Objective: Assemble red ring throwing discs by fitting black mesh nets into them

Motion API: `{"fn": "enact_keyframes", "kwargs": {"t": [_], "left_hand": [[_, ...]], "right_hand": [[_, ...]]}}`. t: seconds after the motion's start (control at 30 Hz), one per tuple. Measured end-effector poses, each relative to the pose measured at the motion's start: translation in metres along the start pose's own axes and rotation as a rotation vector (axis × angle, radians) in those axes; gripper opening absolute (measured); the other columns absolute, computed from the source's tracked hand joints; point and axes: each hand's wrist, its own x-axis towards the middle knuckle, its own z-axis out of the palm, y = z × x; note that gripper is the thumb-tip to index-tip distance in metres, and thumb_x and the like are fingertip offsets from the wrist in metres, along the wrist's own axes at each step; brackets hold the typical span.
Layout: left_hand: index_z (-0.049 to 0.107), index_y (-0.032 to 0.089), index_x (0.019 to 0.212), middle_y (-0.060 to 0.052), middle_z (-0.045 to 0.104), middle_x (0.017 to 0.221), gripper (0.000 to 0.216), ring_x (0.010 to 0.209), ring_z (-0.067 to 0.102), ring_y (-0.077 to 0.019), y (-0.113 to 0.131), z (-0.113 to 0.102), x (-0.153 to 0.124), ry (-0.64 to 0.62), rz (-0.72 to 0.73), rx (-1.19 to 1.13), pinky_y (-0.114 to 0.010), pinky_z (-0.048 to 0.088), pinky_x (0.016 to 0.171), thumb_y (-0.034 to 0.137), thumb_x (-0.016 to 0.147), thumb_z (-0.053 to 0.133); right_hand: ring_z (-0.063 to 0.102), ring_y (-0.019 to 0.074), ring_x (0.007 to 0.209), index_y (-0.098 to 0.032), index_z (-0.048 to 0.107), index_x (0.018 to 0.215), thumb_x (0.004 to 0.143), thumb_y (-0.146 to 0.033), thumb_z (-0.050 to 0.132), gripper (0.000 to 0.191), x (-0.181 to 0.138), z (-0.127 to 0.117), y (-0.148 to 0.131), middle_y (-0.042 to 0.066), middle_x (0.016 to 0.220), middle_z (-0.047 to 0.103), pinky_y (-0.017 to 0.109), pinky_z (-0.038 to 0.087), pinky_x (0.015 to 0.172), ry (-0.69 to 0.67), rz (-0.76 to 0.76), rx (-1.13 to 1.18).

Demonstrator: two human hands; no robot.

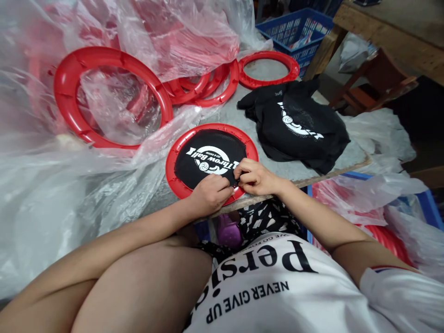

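Red ring (170, 163) with black printed mesh (210, 162) is lying at the worktop's (287, 172) near edge. Left hand (212, 193) is touching near 5 o'clock, right hand (255, 177) near 4 — fingers curling in, can't tell if gripping. Black cloth (300, 129) is sitting at 2 o'clock.

Your ring (170, 162) is glossy, smooth red plastic; the cloth (208, 144) in it is matt black mesh; the fabric heap (300, 122) looks matt; the sheeting (52, 199) is shiny, crinkled plastic; your tabletop (239, 114) looks dull with a rough edge.
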Motion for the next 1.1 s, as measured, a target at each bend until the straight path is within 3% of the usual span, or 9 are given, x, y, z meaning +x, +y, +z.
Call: {"fn": "enact_keyframes", "kwargs": {"t": [0.2,0.37,0.5,0.6,0.7,0.8,0.97,1.1], "left_hand": [[0.067,0.019,0.089,-0.005,0.066,0.083,0.016,0.075,0.059,-0.0162,0.003,-0.008,0.002,0.023,-0.124,-0.192,-0.032,0.049,0.071,0.025,0.098,0.056],[0.062,0.020,0.097,-0.002,0.066,0.088,0.006,0.076,0.061,-0.0143,-0.007,-0.016,0.004,0.274,-0.536,-0.342,-0.030,0.052,0.071,0.020,0.094,0.058],[0.060,0.022,0.109,-0.003,0.064,0.099,0.019,0.081,0.061,-0.0148,-0.024,-0.016,0.002,0.375,-0.774,-0.289,-0.031,0.054,0.076,0.016,0.091,0.056],[0.059,0.022,0.117,-0.008,0.064,0.115,0.029,0.105,0.063,-0.0224,-0.038,-0.015,-0.004,0.325,-0.809,-0.157,-0.041,0.054,0.094,0.015,0.089,0.055],[0.057,0.021,0.129,-0.014,0.059,0.135,0.042,0.131,0.053,-0.0320,-0.054,-0.015,-0.009,0.238,-0.925,0.009,-0.053,0.043,0.113,0.016,0.087,0.056],[0.056,0.020,0.135,-0.018,0.048,0.150,0.050,0.142,0.043,-0.0397,-0.071,-0.018,-0.013,0.122,-1.103,0.107,-0.061,0.036,0.118,0.020,0.085,0.061],[0.064,0.020,0.126,-0.018,0.050,0.149,0.040,0.142,0.044,-0.0422,-0.095,-0.021,-0.018,-0.062,-1.210,0.045,-0.061,0.038,0.117,0.034,0.088,0.065],[0.067,0.021,0.117,-0.013,0.062,0.130,0.031,0.127,0.057,-0.0323,-0.102,-0.022,-0.015,-0.111,-1.024,-0.101,-0.051,0.046,0.112,0.034,0.089,0.063]], "right_hand": [[0.058,0.0208,0.092,-0.021,0.056,0.078,0.085,-0.014,0.056,0.010,-0.001,-0.004,0.001,0.007,0.099,0.067,0.038,0.049,0.083,0.066,0.038,0.127],[0.062,0.0208,0.091,-0.022,0.056,0.084,0.087,-0.017,0.058,0.006,-0.003,-0.007,0.002,0.007,0.098,0.069,0.039,0.049,0.085,0.194,0.071,0.190],[0.064,0.0205,0.088,-0.022,0.058,0.086,0.085,-0.015,0.058,0.007,-0.004,-0.003,0.001,0.006,0.094,0.070,0.039,0.050,0.083,0.340,0.101,0.122],[0.064,0.0233,0.094,-0.023,0.059,0.087,0.085,-0.016,0.059,0.008,-0.005,0.002,0.004,0.007,0.098,0.070,0.044,0.050,0.089,0.430,0.232,-0.043],[0.058,0.0307,0.115,-0.023,0.066,0.096,0.084,-0.020,0.064,0.012,-0.007,0.008,0.013,0.011,0.120,0.068,0.054,0.046,0.100,0.499,0.464,-0.244],[0.057,0.0328,0.115,-0.022,0.069,0.101,0.086,-0.024,0.064,0.016,-0.009,0.013,0.021,0.013,0.125,0.066,0.058,0.047,0.099,0.442,0.546,-0.274],[0.065,0.0268,0.094,-0.022,0.068,0.096,0.092,-0.030,0.063,0.011,-0.018,0.005,0.002,0.010,0.102,0.071,0.045,0.054,0.083,0.295,0.486,-0.306],[0.064,0.0225,0.075,-0.022,0.067,0.084,0.097,-0.039,0.061,0.023,-0.024,-0.020,-0.034,0.005,0.082,0.071,0.039,0.048,0.071,0.087,0.508,-0.354]]}}
